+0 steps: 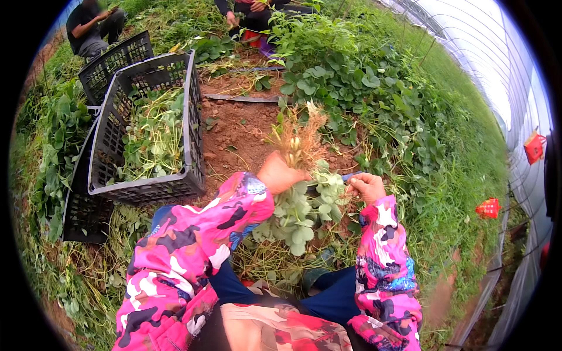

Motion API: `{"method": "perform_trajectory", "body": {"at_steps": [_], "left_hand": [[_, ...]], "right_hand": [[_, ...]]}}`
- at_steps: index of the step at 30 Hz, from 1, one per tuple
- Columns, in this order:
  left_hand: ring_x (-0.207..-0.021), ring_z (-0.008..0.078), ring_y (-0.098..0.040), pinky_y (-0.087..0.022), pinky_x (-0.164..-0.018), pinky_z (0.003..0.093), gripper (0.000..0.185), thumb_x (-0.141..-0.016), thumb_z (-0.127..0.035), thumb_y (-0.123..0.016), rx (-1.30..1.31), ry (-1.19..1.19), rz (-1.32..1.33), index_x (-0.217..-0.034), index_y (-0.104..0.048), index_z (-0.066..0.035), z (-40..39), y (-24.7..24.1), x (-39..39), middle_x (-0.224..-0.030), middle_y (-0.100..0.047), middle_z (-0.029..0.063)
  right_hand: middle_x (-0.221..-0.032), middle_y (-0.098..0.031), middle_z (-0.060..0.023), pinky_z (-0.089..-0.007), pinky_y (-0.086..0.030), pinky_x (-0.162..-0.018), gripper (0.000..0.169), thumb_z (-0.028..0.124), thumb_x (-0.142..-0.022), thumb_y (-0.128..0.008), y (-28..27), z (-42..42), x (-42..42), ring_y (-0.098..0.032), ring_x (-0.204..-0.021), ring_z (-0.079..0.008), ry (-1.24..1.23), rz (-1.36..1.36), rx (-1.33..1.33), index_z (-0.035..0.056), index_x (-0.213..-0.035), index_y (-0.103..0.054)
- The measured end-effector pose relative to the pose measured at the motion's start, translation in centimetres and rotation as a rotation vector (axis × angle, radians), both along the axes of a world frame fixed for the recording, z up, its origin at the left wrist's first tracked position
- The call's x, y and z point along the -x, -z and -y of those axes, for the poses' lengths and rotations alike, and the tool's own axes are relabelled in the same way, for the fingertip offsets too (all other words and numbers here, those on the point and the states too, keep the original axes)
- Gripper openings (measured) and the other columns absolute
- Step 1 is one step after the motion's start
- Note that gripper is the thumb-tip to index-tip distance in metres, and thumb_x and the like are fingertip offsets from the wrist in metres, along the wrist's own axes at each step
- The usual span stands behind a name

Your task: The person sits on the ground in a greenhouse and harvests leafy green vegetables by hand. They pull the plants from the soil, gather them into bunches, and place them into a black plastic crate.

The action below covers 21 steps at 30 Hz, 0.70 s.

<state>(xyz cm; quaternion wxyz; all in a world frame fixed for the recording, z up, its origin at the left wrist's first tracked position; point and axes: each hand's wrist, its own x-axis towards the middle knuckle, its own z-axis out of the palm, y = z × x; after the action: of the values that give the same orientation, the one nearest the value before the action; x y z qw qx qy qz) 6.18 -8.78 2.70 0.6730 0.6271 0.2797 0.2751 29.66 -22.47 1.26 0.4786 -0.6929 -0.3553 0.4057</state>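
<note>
My left hand [283, 173] grips a bunch of leafy plants, which look like strawberry seedlings [300, 232]. Their tangled brown roots [300, 136] stick up above the fist, and the green leaves hang below it. To the right, my right hand [368, 188] has its thumb and fingers pinched together on thin brown strands [348, 193], close to the bunch's leaves. A short blue strip [350, 175] shows just beyond those fingertips; whether the hand holds it too is unclear. Both hands are over the ground in front of my knees.
At the left, a black plastic crate [193, 131] contains pulled plants [153, 136]; other black crates [116, 61] lean beside it. Growing plants [373, 87] cover the right side. Two people [94, 28] sit farther off. Red packets [488, 208] hang or lie near the plastic tunnel wall [483, 35].
</note>
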Motion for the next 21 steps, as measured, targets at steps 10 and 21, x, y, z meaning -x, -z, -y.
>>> {"method": "perform_trajectory", "body": {"at_steps": [10,21], "left_hand": [[-0.082,0.0118,-0.056,-0.046,-0.070,0.0262,0.040,-0.065,0.004,-0.063,0.233,0.258,0.290,-0.104,-0.054,-0.004,2.2,1.0,-0.7,-0.092,-0.060,0.0019],[-0.081,0.0137,-0.057,-0.047,-0.070,0.0281,0.033,-0.068,0.004,-0.066,0.236,0.074,0.216,-0.099,-0.056,-0.001,1.1,2.3,-0.2,-0.090,-0.061,0.0063]], "right_hand": [[-0.070,-0.061,-0.0047,-0.0196,-0.041,-0.041,0.012,0.010,-0.080,-0.057,-2.3,-3.4,6.9,-0.057,-0.053,-0.0116,0.056,-0.258,-0.156,0.0002,-0.087,-0.059],[-0.076,-0.064,-0.0105,-0.0225,-0.044,-0.045,0.024,0.013,-0.078,-0.055,0.3,-1.5,10.7,-0.059,-0.052,-0.0146,0.079,0.087,-0.307,-0.0038,-0.096,-0.058]]}}
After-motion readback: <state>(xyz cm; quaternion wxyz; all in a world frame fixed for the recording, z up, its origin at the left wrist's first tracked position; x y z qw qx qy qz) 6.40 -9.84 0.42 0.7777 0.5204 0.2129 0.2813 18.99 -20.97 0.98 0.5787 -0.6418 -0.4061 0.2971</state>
